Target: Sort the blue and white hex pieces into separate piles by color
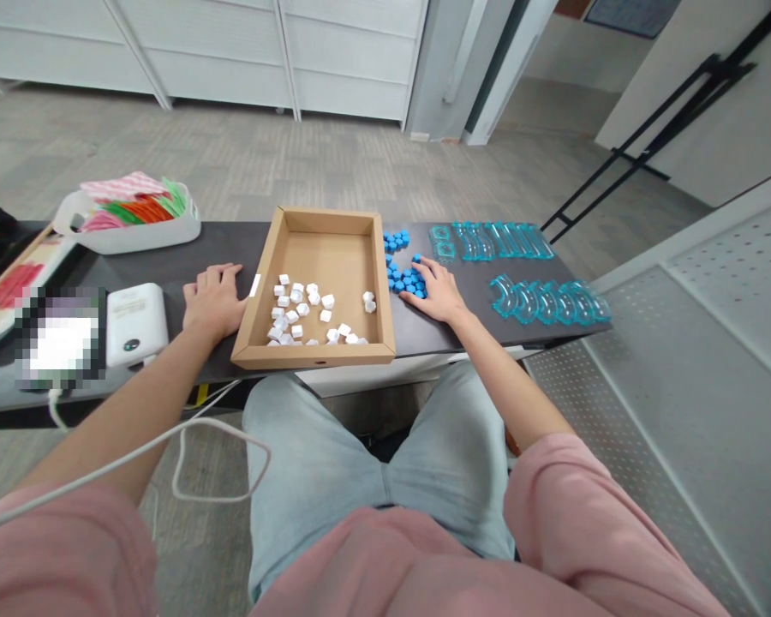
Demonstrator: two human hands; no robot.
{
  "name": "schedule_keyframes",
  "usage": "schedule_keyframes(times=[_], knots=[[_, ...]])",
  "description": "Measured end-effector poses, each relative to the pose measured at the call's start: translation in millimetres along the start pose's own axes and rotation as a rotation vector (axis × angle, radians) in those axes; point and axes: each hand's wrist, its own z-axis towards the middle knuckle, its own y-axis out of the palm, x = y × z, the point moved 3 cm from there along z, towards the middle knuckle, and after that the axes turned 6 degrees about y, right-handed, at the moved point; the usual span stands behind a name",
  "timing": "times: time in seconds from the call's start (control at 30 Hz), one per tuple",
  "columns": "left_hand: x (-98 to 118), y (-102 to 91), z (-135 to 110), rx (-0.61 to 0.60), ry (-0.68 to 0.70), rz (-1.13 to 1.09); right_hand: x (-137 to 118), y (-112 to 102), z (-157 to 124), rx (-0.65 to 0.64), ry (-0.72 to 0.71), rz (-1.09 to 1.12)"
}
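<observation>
A shallow cardboard tray (pixel 353 227) sits in the middle of the dark table and holds several small white pieces (pixel 299 310). My left hand (pixel 215 297) rests flat on the table just left of the tray, fingers stretched out and holding nothing. My right hand (pixel 435 290) lies on the table right of the tray. Its fingers are spread over a cluster of small blue pieces (pixel 401 262) and touch the nearest ones.
Two rows of clear blue curved parts (pixel 501 240) (pixel 546 300) lie at the right of the dark table (pixel 167 266). A white tub of coloured packets (pixel 132 214) stands at the left, a white device (pixel 136 322) with a cable nearer me. The floor lies beyond.
</observation>
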Motion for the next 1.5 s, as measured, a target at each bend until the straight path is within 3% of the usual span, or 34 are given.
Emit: schedule_keyframes(times=[0.6,0.97,1.03,1.13,1.23,1.37,1.43,1.5], knots=[[3,-4.1,-1,0.0,-0.012,-0.006,-8,0,-4,0.056,-0.004,0.019],[6,-6.3,-4,0.008,0.015,-0.034,0,-13,2,0.203,0.072,0.288],[5,-5.1,-4,0.013,0.011,-0.027,-12,-21,4,0.252,0.048,0.373],[3,-3.4,-2,0.026,0.0,-0.028,-54,-31,7,0.24,-0.088,0.46],[2,-2.4,-1,0.034,0.0,-0.032,-115,-29,9,0.117,-0.304,0.5],[2,-2.7,-1,0.031,-0.002,-0.025,-182,-8,12,-0.077,-0.539,0.489],[2,-2.7,-1,0.032,-0.001,-0.03,-194,0,15,-0.128,-0.568,0.479],[1,-2.1,-1,0.034,0.002,-0.037,-186,0,19,-0.101,-0.538,0.478]])
